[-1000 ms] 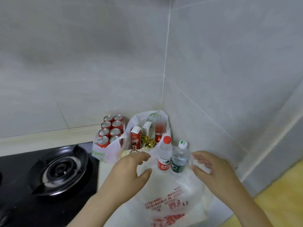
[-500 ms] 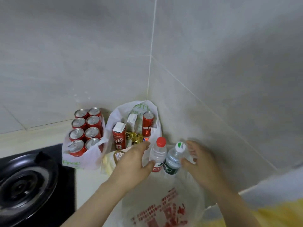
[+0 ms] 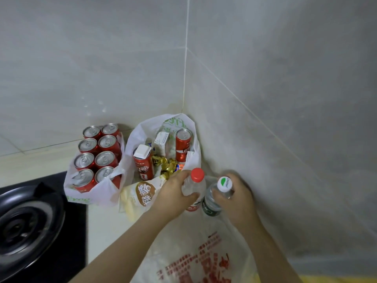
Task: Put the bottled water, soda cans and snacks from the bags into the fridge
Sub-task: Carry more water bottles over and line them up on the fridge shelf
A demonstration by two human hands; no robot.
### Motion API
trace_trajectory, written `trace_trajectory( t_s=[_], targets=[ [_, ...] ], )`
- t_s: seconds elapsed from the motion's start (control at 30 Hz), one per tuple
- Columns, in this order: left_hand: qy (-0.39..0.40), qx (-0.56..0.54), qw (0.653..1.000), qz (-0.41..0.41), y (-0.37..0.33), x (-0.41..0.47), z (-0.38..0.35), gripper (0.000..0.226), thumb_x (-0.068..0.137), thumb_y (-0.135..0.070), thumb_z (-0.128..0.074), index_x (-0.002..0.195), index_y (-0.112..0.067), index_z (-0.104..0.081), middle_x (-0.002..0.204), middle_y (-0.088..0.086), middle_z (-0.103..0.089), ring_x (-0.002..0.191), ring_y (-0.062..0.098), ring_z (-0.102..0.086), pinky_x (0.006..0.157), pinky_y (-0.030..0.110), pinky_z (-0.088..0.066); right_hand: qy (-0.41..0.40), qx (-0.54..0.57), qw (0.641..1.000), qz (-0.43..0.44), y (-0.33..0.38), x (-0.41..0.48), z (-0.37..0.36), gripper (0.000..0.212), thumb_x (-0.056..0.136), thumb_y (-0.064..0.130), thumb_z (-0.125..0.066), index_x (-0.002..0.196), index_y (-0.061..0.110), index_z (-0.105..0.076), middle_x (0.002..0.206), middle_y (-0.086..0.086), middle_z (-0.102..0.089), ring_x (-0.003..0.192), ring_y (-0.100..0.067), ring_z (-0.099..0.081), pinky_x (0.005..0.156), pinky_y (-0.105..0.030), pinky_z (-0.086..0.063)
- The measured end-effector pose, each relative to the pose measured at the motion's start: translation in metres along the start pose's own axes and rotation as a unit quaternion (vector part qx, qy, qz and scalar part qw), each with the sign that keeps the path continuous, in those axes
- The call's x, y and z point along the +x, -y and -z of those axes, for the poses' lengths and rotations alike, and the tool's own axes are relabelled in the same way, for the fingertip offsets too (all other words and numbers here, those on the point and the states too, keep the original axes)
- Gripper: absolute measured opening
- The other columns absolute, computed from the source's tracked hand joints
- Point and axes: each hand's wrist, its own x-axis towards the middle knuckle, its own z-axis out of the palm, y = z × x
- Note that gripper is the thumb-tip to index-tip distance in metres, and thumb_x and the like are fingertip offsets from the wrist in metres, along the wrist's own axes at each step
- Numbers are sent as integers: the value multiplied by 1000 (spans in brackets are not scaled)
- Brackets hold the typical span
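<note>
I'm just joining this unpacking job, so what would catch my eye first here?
At the centre, the left hand grips the red-capped water bottle and the right hand grips the white-capped water bottle, side by side by the wall corner. Left of them, red soda cans stand packed in a white bag next to the black gas burner.

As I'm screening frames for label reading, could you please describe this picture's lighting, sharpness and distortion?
Head view: soft, even light, faint shadow on the wall beside the right hand; head view: mild glare on the can tops; head view: the white bottle cap reads clearly, the red print on the near bag and the burner are smeared; head view: the wide lens slants the tile seams.
</note>
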Motion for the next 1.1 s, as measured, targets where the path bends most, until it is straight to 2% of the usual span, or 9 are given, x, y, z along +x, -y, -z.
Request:
trace_trajectory(
  t_s=[0.1,0.17,0.23,0.37,0.6,0.7,0.77,0.93,1.1],
  targets=[
    [11,-32,999,18,1,5,-6,57,75,-27,-76,126,-31,-51,114,-14,-57,101,4,-51,85,17,-42,-7,46,999,10,-4,0,-5,21,72,15,-70,88,15,-56,77,-3,-60,73,-19,-59,64,-29,-52],
    [9,-48,999,22,1,8,-11,55,74,-25,-77,122,-31,-52,103,-18,-57,88,-6,-53,71,2,-38,-25,67,997,19,-4,0,-10,21,68,18,-67,85,15,-56,75,-4,-59,70,-18,-57,61,-23,-49],
    [-1,-55,998,31,0,9,-14,53,72,-24,-79,118,-31,-53,95,-19,-56,78,-13,-49,61,-2,-35,-49,82,995,29,-4,0,-15,18,66,18,-66,82,15,-59,76,-2,-60,69,-13,-58,61,-15,-47],
    [-24,-52,998,40,7,8,-19,57,66,-29,-82,115,-34,-54,104,-14,-64,91,4,-57,75,16,-44,-87,90,992,28,-3,1,-22,11,68,20,-68,76,16,-61,73,1,-62,67,-10,-59,60,-9,-45],
    [-79,-62,994,52,7,-6,-13,50,64,-23,-82,99,-37,-50,91,-17,-59,81,2,-55,63,6,-39,-124,89,988,35,-8,0,-32,10,75,19,-67,71,17,-58,66,-1,-61,63,-18,-59,59,-22,-51],
    [-130,-103,983,76,8,-22,-19,48,60,-17,-83,94,-33,-53,84,-18,-59,77,-9,-55,61,4,-39,-112,128,985,37,-4,-7,-32,16,78,2,-70,72,14,-62,69,-4,-65,65,-13,-62,60,-13,-48],
    [-160,-122,976,88,9,-36,-26,50,60,-19,-84,99,-30,-55,91,-17,-59,81,-10,-54,66,1,-38,-94,136,986,35,-1,-14,-35,18,80,0,-69,75,16,-63,72,0,-66,68,-7,-61,61,-7,-45],
    [-217,-167,952,137,15,-63,-28,56,58,-12,-86,101,-32,-57,96,-20,-61,90,4,-58,72,5,-41,-113,123,985,39,-3,-17,-33,21,79,4,-71,70,19,-60,67,3,-64,65,-12,-61,62,-19,-49],
    [-279,-185,928,165,10,-97,-17,56,56,-10,-87,92,-41,-57,93,-22,-63,87,0,-60,68,10,-44,-130,140,978,89,15,-15,-12,30,80,4,-72,61,14,-51,53,3,-55,54,-11,-51,50,-12,-40]
  ],
)
